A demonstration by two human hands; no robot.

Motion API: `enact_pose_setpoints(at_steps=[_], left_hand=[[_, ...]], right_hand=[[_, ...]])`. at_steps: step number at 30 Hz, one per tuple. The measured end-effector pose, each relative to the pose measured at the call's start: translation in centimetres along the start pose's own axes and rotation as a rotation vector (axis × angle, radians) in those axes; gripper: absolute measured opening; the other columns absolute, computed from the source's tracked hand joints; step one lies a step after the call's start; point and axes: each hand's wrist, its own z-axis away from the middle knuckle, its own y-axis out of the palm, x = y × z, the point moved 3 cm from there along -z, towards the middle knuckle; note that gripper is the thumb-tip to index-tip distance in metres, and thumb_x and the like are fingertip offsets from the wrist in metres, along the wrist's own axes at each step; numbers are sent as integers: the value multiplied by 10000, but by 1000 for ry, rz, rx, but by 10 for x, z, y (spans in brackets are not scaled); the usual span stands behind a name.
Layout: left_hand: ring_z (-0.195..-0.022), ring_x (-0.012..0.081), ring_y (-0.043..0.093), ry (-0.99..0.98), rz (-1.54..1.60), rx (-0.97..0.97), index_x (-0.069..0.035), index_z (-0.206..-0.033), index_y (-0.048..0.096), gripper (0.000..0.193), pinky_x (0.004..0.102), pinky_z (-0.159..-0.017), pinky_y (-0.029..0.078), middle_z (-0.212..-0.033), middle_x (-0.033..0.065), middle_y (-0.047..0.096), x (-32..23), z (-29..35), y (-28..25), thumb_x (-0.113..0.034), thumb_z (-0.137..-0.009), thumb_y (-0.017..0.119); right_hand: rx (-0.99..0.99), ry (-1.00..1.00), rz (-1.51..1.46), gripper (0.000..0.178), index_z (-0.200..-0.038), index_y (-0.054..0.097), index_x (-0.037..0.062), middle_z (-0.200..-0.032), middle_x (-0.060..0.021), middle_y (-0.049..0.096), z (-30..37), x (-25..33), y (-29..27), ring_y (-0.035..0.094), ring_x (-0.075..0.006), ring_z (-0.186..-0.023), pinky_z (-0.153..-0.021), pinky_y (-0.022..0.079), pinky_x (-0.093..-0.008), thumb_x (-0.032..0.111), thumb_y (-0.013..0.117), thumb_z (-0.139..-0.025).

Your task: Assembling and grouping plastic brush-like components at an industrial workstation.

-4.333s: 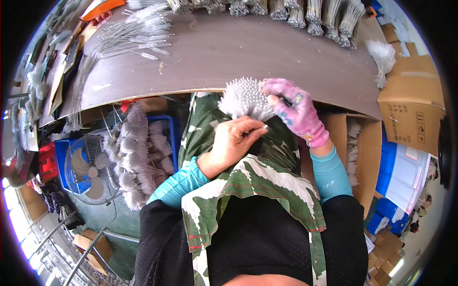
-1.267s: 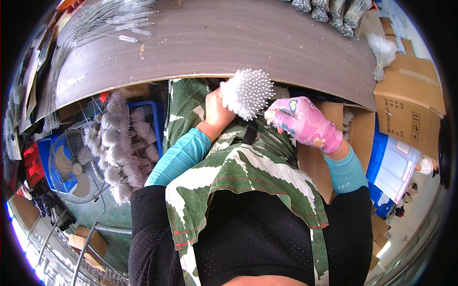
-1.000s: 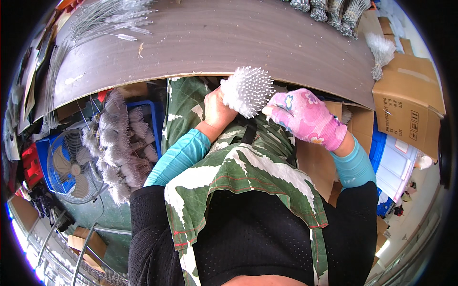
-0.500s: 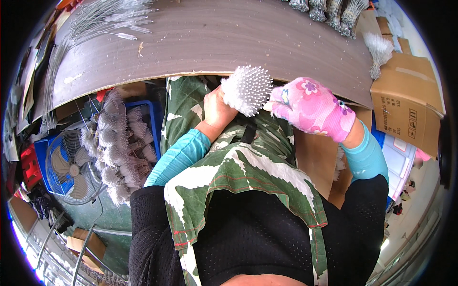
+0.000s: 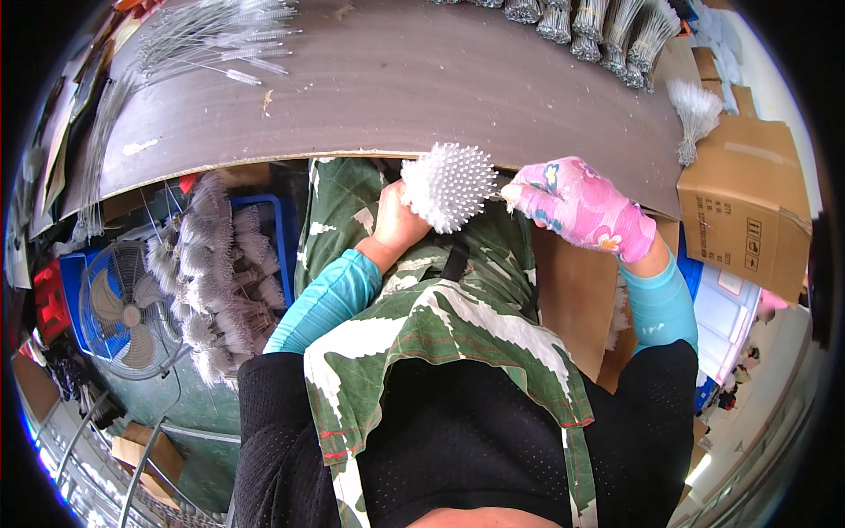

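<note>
My bare left hand (image 5: 400,218) is closed around a bundle of thin brushes (image 5: 449,187) above my lap. The rounded white bristle tips of the bundle face up and to the right, and its lower part is hidden by my fingers and the apron. Just right of the bundle, my right hand (image 5: 581,204) wears a pink flowered glove. Its thumb and fingertips are pinched together, with a small gap to the bristle tips. Whatever lies in the pinch is too small to make out.
A brown table (image 5: 352,97) spans the front, with loose wire brushes (image 5: 220,40) at left and tied bundles (image 5: 616,35) at right. A cardboard box (image 5: 744,207) and a white-tipped bundle (image 5: 694,114) stand right. Left are a fan (image 5: 132,312) and piled brush bundles (image 5: 211,264).
My right fingertips have drawn slightly away from the bundle to the right. The bundle has turned a little in my left hand. The whole view has shifted slightly.
</note>
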Motion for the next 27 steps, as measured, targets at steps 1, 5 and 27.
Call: enact_pose_setpoints(at_steps=[1,5,27], left_hand=[[-732,273,659,79,-100,14,-59,-861,679,179,334,-674,515,-821,134,668,-7,-2,-2,-138,-702,701],[-731,284,656,71,-63,13,-66,-862,685,175,340,-664,517,-823,132,669,-11,-1,-4,-138,-703,693],[-750,336,631,17,-156,26,-72,-843,654,222,389,-662,508,-795,150,643,-7,1,-6,-185,-664,721]], right_hand=[[-2,1,0,278,-892,620,-3,-674,-66,589,-1,-3,0,508,-119,-596,-592,438,-283,262,537,-908],[9,165,-42,325,-857,642,-6,-658,-147,586,-11,-8,0,532,-231,-599,-632,443,-349,306,562,-895],[209,262,-25,339,-851,650,-2,-664,-110,594,-20,2,-6,539,-174,-596,-631,455,-323,330,583,-873]])
